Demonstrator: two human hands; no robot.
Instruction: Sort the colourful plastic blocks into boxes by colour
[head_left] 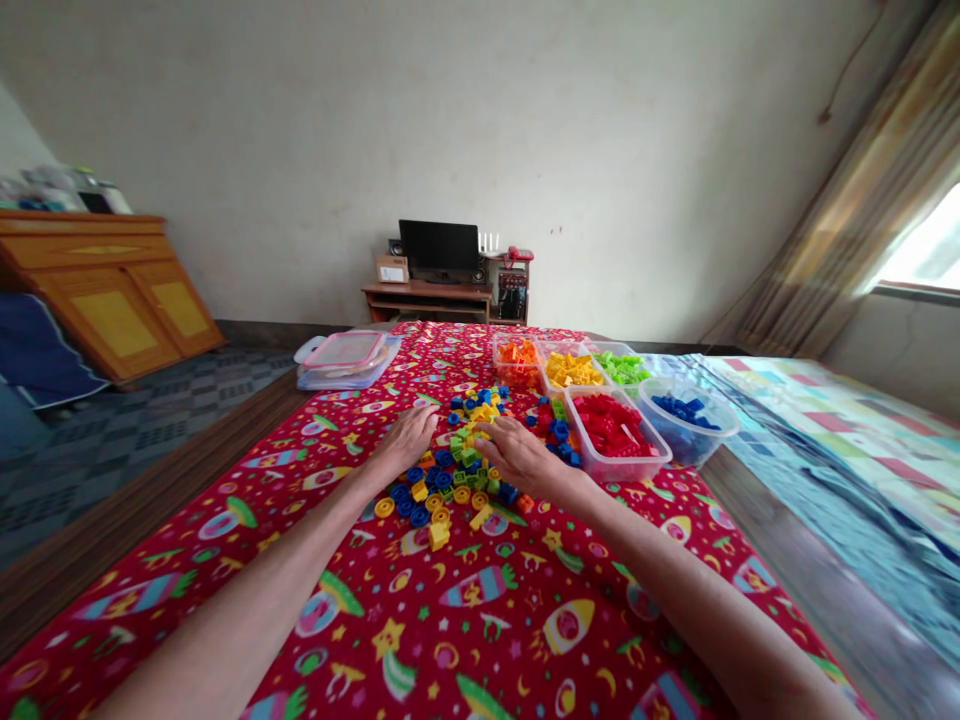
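Note:
A loose pile of small plastic building blocks [442,480] in blue, yellow, green and orange lies on the red patterned tablecloth [480,640]. At the pile's left edge rests my left hand [411,435], fingers stretched forward and holding nothing I can see. My right hand [517,450] reaches over the pile from the right. Its fingers point left, slightly apart, with the fingertips at yellow and green blocks; a grip on any of them is not visible. Round yellow and blue pieces lie between my forearms, nearest me.
Right of the pile stand clear tubs: a red-block tub [581,455], a blue-block tub [731,432], a yellow-block tub [604,383], a green-block tub [646,378] and an orange-block tub [496,368]. Stacked lids [349,350] lie at the back left. A monitor [439,247] stands beyond.

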